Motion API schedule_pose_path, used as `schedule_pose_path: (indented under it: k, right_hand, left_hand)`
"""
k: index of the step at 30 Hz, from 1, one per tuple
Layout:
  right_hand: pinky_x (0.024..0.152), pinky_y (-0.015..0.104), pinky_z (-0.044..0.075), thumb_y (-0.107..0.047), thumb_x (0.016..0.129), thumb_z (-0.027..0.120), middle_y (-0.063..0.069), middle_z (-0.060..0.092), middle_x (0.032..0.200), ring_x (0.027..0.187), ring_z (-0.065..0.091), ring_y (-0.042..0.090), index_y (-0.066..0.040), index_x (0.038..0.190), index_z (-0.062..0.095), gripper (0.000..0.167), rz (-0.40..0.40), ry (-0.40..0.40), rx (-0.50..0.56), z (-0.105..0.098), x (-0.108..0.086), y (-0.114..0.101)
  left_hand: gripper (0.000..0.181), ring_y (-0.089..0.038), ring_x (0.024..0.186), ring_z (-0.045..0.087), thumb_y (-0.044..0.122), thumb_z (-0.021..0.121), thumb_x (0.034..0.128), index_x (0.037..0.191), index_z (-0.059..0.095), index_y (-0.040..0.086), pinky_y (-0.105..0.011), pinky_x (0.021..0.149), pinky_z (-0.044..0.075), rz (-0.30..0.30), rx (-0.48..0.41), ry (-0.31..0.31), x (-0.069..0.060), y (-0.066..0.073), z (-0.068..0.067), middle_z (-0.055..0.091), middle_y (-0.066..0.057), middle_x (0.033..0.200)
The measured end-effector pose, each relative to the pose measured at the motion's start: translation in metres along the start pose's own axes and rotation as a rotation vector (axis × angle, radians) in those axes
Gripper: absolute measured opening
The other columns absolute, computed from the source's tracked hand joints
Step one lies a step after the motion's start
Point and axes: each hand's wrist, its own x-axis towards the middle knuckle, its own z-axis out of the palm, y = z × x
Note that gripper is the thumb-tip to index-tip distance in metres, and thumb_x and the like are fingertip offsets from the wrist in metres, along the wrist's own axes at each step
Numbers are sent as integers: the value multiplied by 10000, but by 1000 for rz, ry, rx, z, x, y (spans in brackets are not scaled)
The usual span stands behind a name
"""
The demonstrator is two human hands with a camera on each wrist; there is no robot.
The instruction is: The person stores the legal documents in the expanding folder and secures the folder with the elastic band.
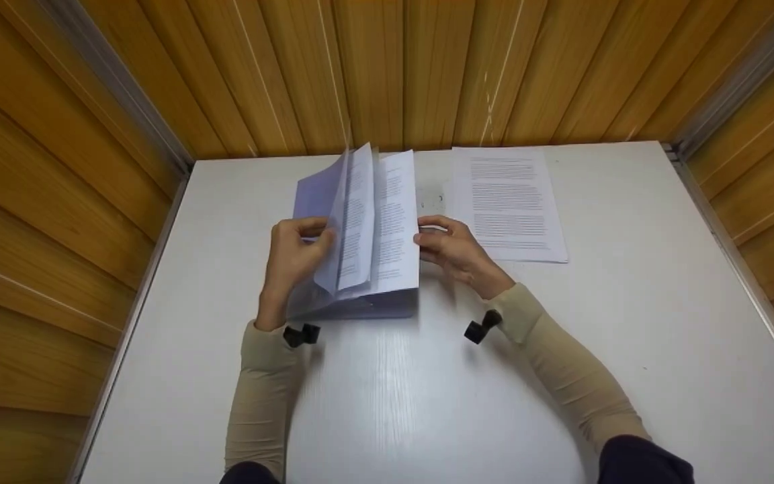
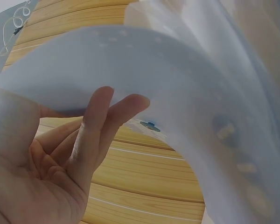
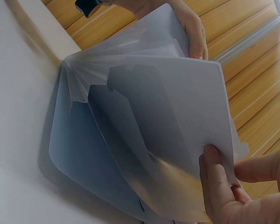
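The left hand (image 1: 295,252) pinches the raised clear leaves (image 1: 336,259) of the folder between thumb and fingers, bending them up toward the left. The right hand (image 1: 454,252) is closed narrowly on the right edge of a printed sheet (image 1: 395,225), with the thumb on one face and the fingers on the other.

The folder (image 1: 316,191) stands open on the left half of the white table (image 1: 387,390), toward the far side. Its bluish-purple cover shows at the far left and again along the near edge, beneath the leaves. Another printed page (image 1: 359,208) stands tilted among the clear leaves, just left of the sheet at the right hand.

As for how far along things are, the work looks partway through: the folder is open, its leaves are parted, and at least two printed pages are within its spread. The sheet at the right hand lies over the folder's right side, but whether it is fully inside a clear pocket cannot be told. To the right, apart from the folder, a paper stack (image 1: 509,205) lies flat near the table's far edge, outside any leaf. How many sheets it has is unclear. The folder is not yet closed.
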Motion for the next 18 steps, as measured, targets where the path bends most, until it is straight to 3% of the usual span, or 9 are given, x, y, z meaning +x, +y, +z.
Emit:
schedule_pose_path:
  k: [18]
  right_hand:
    - [869,321,639,82,979,673,171,733,1217,960,754,180,84,1423,558,458,-25,10,-132,20,7,3]
  left_hand:
    - [241,-334,936,793,46,725,914,1117,810,-51,-423,780,651,-11,-15,-14,0,0,1,805,-207,1082]
